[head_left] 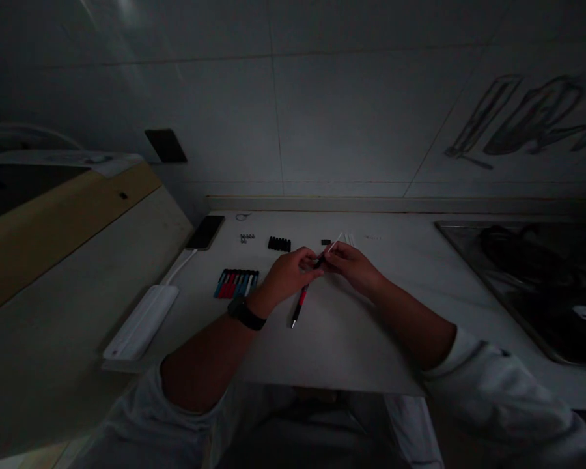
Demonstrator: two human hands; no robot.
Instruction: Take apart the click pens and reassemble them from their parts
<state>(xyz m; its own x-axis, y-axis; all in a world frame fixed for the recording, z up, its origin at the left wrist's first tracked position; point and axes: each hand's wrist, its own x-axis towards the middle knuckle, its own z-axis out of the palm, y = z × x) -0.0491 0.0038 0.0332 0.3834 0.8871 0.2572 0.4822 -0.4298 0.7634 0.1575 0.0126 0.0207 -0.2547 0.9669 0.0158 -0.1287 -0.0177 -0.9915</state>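
Here, pen (300,304) pinched between both hands' fingertips (317,260).

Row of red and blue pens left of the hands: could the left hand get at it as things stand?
Probably yes: the row of pens lies in the open beside the left hand, though that hand holds a pen.

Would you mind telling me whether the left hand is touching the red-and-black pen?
Touching: the head view shows the left hand gripping the red-and-black pen at its upper end.
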